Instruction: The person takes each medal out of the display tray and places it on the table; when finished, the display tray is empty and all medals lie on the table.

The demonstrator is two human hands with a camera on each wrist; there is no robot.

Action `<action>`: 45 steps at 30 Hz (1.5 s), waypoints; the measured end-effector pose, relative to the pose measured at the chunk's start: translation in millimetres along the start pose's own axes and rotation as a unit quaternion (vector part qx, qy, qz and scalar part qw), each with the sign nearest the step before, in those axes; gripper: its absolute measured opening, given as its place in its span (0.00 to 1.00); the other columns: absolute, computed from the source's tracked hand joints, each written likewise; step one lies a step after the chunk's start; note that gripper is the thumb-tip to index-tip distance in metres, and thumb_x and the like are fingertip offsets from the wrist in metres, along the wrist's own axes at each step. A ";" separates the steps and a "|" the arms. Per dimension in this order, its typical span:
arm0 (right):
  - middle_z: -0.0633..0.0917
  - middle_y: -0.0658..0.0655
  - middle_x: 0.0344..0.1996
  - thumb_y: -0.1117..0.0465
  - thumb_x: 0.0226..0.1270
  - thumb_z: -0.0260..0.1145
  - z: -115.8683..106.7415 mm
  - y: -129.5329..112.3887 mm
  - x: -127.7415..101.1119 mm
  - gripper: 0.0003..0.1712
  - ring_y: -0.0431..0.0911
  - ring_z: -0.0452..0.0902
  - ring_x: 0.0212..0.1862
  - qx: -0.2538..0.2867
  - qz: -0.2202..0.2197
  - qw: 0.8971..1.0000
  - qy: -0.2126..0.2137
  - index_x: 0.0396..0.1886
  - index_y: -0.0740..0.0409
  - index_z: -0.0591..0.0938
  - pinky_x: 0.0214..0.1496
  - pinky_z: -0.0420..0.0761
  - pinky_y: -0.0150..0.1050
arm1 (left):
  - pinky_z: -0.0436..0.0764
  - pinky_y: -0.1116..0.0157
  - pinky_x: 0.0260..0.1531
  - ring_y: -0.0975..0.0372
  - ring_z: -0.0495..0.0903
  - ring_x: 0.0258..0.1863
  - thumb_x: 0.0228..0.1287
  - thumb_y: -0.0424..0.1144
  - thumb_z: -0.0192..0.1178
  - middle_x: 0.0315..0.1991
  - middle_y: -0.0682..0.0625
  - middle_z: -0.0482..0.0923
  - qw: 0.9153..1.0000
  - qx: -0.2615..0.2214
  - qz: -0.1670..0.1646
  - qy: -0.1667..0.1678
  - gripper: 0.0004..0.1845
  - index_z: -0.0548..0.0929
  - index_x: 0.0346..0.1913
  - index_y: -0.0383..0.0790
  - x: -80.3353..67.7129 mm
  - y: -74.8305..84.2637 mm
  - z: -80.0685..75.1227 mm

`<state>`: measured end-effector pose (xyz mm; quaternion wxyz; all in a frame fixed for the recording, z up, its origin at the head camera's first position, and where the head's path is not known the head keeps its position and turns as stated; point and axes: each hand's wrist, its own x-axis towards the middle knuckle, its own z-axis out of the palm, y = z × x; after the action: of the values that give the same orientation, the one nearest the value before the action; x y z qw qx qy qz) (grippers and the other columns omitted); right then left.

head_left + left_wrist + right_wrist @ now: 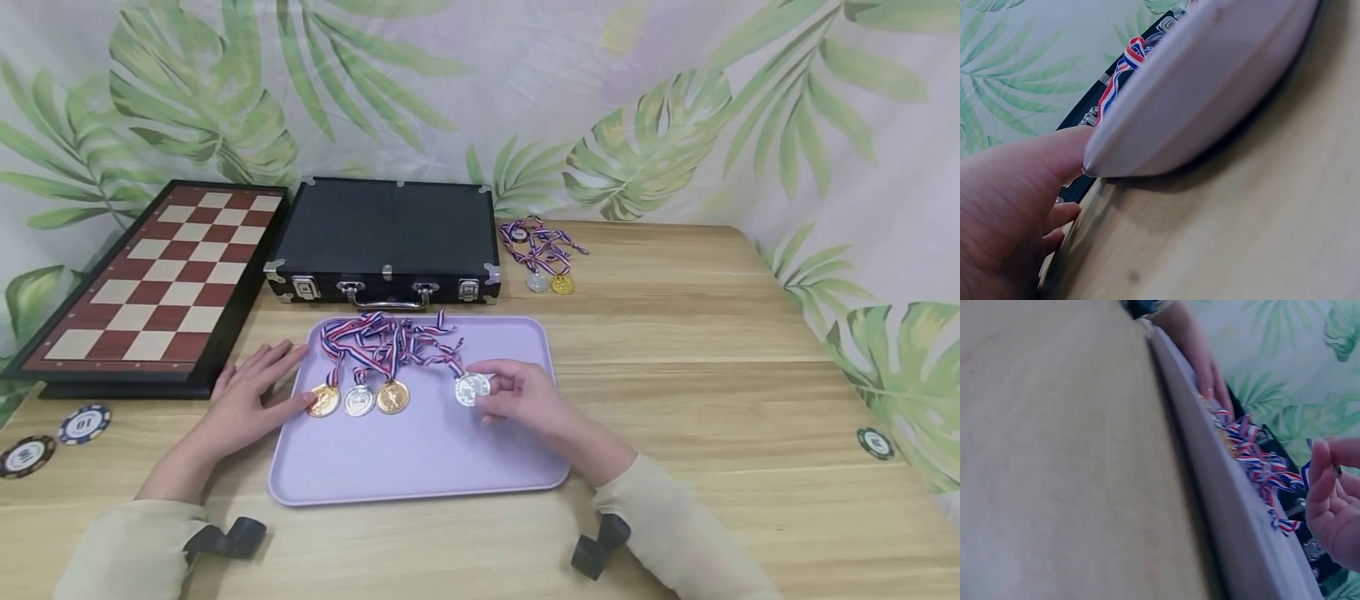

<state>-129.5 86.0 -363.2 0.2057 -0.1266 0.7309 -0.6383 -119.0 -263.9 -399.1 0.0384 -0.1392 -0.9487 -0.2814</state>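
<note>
Right hand (525, 398) pinches a silver medal (472, 388) by its rim, over the right half of the purple tray (420, 467). Left hand (251, 392) lies flat and spread at the tray's left edge, fingertips touching the gold medal (324, 401), holding nothing. Two more medals (375, 397) lie beside it, ribbons (390, 337) tangled in one heap toward the black case (386, 229). Judgement: discs are light, stiff, smooth, likely slippery flat on the tray; take by the rim or the ribbon loop. Ribbons are soft and will snag each other, so a lift may drag the neighbours. Chessboard (157, 283) sits left on the worktop (712, 350), two spare medals (549, 282) near the case
</note>
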 end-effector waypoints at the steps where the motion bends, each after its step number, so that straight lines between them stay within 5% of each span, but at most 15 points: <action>1: 0.75 0.57 0.21 0.75 0.49 0.61 -4.5 -2.6 -2.3 0.24 0.45 0.76 0.24 0.016 0.005 1.000 0.001 0.50 0.64 0.73 0.31 0.77 0.38 | 0.30 0.43 0.52 0.43 0.44 0.61 0.52 0.50 0.58 0.61 0.35 0.54 1.000 -0.002 0.001 0.000 0.34 0.62 0.62 0.45 -0.1 -0.2 -0.3; 12: 0.74 0.56 0.23 0.76 0.54 0.55 -42.5 -22.8 -22.2 0.21 0.42 0.73 0.24 0.113 -0.017 0.993 -0.010 0.51 0.69 0.70 0.29 0.74 0.32 | 0.29 0.43 0.52 0.42 0.44 0.61 0.53 0.48 0.58 0.61 0.35 0.54 1.000 -0.017 0.002 -0.001 0.33 0.62 0.62 0.44 -0.7 -1.4 -1.8; 19: 0.78 0.55 0.28 0.78 0.55 0.52 -65.7 -33.4 -31.7 0.19 0.41 0.74 0.26 0.229 -0.102 0.966 -0.065 0.45 0.60 0.74 0.30 0.75 0.29 | 0.29 0.43 0.52 0.42 0.45 0.61 0.53 0.49 0.58 0.61 0.35 0.54 1.000 -0.019 0.003 -0.002 0.33 0.63 0.62 0.44 3.4 1.0 -1.0; 30: 0.78 0.63 0.36 0.81 0.57 0.47 -112.8 -67.1 -46.2 0.21 0.46 0.75 0.32 0.299 -0.211 0.926 -0.096 0.51 0.70 0.70 0.33 0.75 0.30 | 0.29 0.43 0.52 0.43 0.45 0.61 0.53 0.48 0.58 0.61 0.36 0.54 1.000 -0.020 0.005 0.004 0.32 0.63 0.62 0.44 0.0 -2.6 -0.2; 39: 0.77 0.69 0.35 0.84 0.57 0.43 -170.8 -90.8 -43.9 0.19 0.52 0.77 0.31 0.356 -0.229 0.905 -0.042 0.49 0.76 0.69 0.34 0.77 0.36 | 0.28 0.43 0.52 0.42 0.44 0.61 0.54 0.49 0.57 0.61 0.35 0.53 1.000 -0.018 0.004 0.001 0.33 0.62 0.62 0.44 0.9 -1.1 -2.0; 45: 0.78 0.67 0.33 0.81 0.55 0.51 -208.0 -100.4 -25.3 0.17 0.50 0.77 0.28 0.334 -0.174 0.919 0.113 0.46 0.71 0.71 0.30 0.77 0.34 | 0.28 0.44 0.52 0.42 0.44 0.61 0.54 0.49 0.57 0.61 0.35 0.53 1.000 -0.019 0.002 -0.002 0.33 0.62 0.62 0.44 0.8 0.1 -0.2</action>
<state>-211.0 265.2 -239.9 0.0380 -0.1024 0.4598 -0.8813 -119.8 -263.8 -398.7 0.0349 -0.1422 -0.9430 -0.2988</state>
